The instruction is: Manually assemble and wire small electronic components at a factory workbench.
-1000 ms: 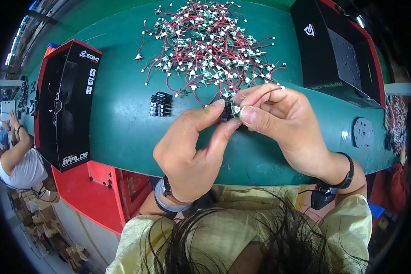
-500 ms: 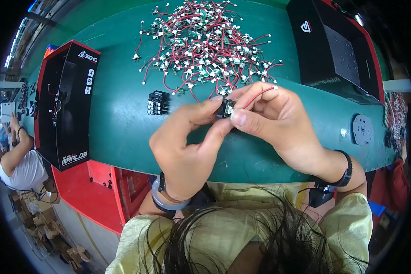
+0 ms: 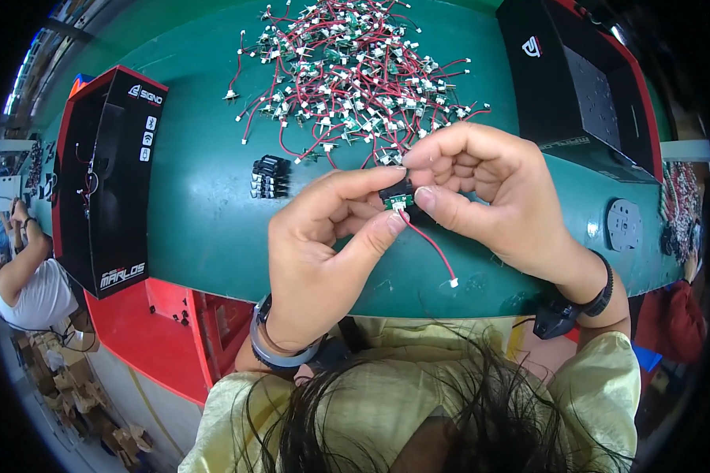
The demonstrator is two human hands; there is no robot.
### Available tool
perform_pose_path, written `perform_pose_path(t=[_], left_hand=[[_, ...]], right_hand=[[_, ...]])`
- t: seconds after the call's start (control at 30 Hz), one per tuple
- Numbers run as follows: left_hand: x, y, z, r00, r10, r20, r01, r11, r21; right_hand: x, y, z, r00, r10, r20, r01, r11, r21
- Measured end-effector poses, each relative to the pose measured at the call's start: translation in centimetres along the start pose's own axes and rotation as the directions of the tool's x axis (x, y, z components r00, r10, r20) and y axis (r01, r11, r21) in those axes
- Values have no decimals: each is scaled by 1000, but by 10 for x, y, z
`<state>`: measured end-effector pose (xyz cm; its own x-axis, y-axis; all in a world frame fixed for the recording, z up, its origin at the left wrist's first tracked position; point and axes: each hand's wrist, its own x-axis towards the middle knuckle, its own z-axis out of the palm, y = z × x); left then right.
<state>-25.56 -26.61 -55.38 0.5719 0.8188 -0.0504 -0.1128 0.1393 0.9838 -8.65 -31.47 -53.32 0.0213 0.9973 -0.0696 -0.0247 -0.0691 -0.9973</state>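
Between the fingertips of both hands is a small black plastic part (image 3: 397, 191) with a green circuit board (image 3: 401, 202) at its near side. A red wire (image 3: 432, 246) runs from the board's white connector toward me and ends in a small white plug. My left hand (image 3: 323, 244) pinches the part from the left, thumb at the board. My right hand (image 3: 497, 197) grips it from the right between thumb and index finger. Left of my hands, several similar black parts (image 3: 270, 176) stand in a neat row on the green table (image 3: 205, 213).
A heap of small circuit boards with red wires (image 3: 355, 79) covers the far middle. Black boxes stand at the left (image 3: 122, 181) and right (image 3: 560, 87). A grey plate (image 3: 625, 224) lies at right, and a red box (image 3: 150, 331) is below the left edge. A co-worker's arm (image 3: 28, 248) shows far left.
The part has turned in my fingers: the board now faces me, and the red wire, earlier pointing up to the right, hangs toward me. My right fingers have shifted their grip.
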Motion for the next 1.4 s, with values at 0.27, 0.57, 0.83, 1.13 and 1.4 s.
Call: perform_pose_path(t=[0.27, 0.57, 0.83, 1.13, 1.4], left_hand=[[0, -2, 1, 999, 32, -42, -27, 992, 123], [0, -8, 1, 994, 106, -4, -102, 962, 253], [-1, -5, 1, 999, 48, -1, -47, 984, 172], [1, 2, -1, 997, -66, 29, 63, 994, 87], [0, 1, -1, 999, -13, 45, 18, 994, -109]], right_hand=[[-1, 4, 3, 997, -2, -79, 6, 999, 54], [1, 2, -7, 974, 222, 54, -226, 970, 87], [-3, 2, 3, 997, 79, 7, -75, 968, -241], [-2, 3, 4, 996, 87, 16, -86, 996, -33], [-9, 5, 16, 996, -59, -71, 40, 971, -237]])
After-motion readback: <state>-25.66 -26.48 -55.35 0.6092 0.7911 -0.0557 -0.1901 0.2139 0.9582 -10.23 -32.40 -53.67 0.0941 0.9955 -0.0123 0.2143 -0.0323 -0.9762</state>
